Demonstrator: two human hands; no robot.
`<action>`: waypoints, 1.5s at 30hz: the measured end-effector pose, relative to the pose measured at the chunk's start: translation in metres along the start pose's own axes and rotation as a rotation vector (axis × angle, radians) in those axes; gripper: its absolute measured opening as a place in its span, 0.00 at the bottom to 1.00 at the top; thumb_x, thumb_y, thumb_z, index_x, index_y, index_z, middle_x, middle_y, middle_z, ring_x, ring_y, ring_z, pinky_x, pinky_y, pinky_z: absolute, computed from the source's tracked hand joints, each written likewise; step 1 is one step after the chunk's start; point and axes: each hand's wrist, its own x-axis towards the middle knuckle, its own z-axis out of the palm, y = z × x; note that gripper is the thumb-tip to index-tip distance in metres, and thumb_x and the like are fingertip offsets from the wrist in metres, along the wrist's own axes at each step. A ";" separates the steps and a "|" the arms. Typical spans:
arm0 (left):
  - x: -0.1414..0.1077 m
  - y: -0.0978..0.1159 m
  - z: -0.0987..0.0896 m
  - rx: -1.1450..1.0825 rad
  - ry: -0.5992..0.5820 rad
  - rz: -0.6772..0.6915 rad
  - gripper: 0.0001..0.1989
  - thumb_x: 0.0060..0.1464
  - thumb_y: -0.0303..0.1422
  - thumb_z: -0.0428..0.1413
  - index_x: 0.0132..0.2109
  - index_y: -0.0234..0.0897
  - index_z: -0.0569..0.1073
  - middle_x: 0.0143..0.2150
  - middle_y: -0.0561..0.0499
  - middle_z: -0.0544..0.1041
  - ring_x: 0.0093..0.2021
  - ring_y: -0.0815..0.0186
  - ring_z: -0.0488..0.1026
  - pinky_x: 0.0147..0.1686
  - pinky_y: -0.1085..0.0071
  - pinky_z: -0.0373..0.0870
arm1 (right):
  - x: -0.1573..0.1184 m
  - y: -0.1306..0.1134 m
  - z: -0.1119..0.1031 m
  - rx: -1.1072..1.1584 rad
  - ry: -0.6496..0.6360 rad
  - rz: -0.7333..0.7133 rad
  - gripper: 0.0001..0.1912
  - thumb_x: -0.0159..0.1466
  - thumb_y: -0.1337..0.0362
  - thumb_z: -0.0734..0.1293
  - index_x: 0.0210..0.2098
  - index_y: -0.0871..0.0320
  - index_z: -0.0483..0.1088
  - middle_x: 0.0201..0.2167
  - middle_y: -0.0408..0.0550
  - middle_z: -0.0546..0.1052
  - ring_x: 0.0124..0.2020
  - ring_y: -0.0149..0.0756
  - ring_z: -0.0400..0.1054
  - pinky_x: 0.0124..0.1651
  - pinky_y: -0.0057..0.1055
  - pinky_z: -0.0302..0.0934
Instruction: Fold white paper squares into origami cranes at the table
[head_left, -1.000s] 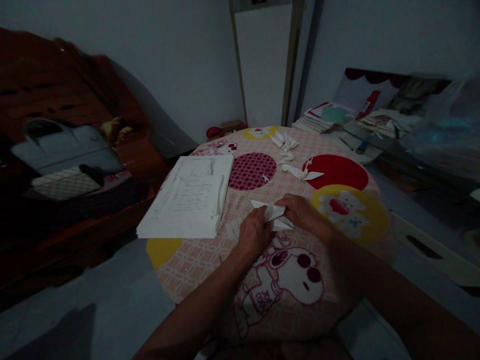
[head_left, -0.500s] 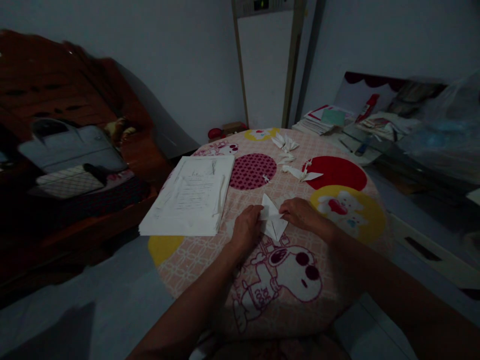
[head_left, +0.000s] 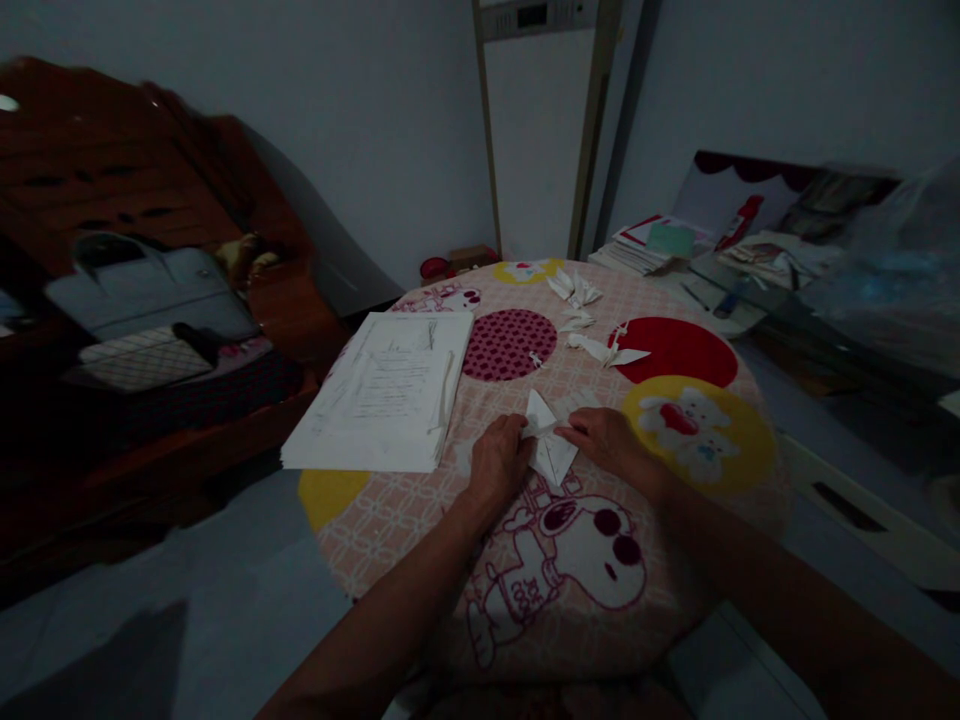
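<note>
A small folded white paper [head_left: 553, 458] lies on the patterned tablecloth, its creased diamond shape pointing toward me and a pointed tip standing away. On its left edge my left hand [head_left: 501, 455] is closed, thumb and fingers pressed on the paper. My right hand [head_left: 606, 438] pinches the right side, with the fingertips close to the middle fold. Beyond the hands lie folded paper cranes: one [head_left: 606, 352] beside the red circle, and more white folded pieces [head_left: 576, 290] farther back.
To the left on the round table [head_left: 405, 520] is a stack of printed papers [head_left: 375, 400]. A glass-topped side table with books and papers [head_left: 652, 245] stands at right. A wooden chair [head_left: 262, 290] at left holds a grey bag [head_left: 157, 290].
The right fingertips have shifted slightly inward and down, and the paper's upper flap looks more folded over. The whole view has shifted slightly.
</note>
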 end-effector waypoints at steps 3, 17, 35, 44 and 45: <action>0.001 0.002 -0.001 0.030 -0.014 -0.010 0.08 0.58 0.30 0.54 0.45 0.38 0.69 0.40 0.49 0.73 0.40 0.63 0.72 0.40 0.69 0.67 | 0.000 -0.002 0.003 -0.104 -0.003 -0.010 0.16 0.69 0.57 0.62 0.29 0.59 0.72 0.27 0.48 0.76 0.27 0.33 0.67 0.30 0.30 0.47; 0.010 -0.002 0.002 0.000 -0.013 -0.095 0.04 0.57 0.32 0.56 0.39 0.37 0.69 0.36 0.50 0.75 0.37 0.64 0.72 0.38 0.69 0.65 | 0.005 -0.003 0.004 0.077 0.001 0.142 0.18 0.68 0.57 0.62 0.24 0.58 0.68 0.22 0.44 0.73 0.24 0.31 0.64 0.28 0.29 0.45; 0.011 0.011 -0.010 0.012 -0.097 -0.228 0.08 0.56 0.35 0.57 0.42 0.38 0.72 0.31 0.50 0.78 0.33 0.61 0.76 0.34 0.69 0.65 | 0.001 -0.020 0.011 -0.208 0.009 0.238 0.17 0.68 0.54 0.60 0.33 0.57 0.74 0.29 0.53 0.79 0.31 0.40 0.73 0.29 0.32 0.48; 0.009 0.009 -0.007 0.165 -0.057 -0.170 0.07 0.58 0.31 0.52 0.44 0.38 0.70 0.38 0.47 0.78 0.41 0.60 0.76 0.38 0.69 0.65 | 0.006 -0.023 0.010 -0.238 -0.091 0.255 0.17 0.69 0.56 0.58 0.38 0.58 0.74 0.35 0.55 0.79 0.39 0.43 0.74 0.35 0.32 0.55; 0.008 0.008 -0.007 0.164 -0.054 -0.165 0.08 0.58 0.31 0.53 0.45 0.39 0.70 0.39 0.47 0.78 0.41 0.61 0.76 0.38 0.69 0.65 | 0.006 -0.024 0.010 -0.241 -0.098 0.261 0.17 0.69 0.56 0.57 0.38 0.58 0.74 0.36 0.55 0.79 0.40 0.43 0.74 0.35 0.32 0.55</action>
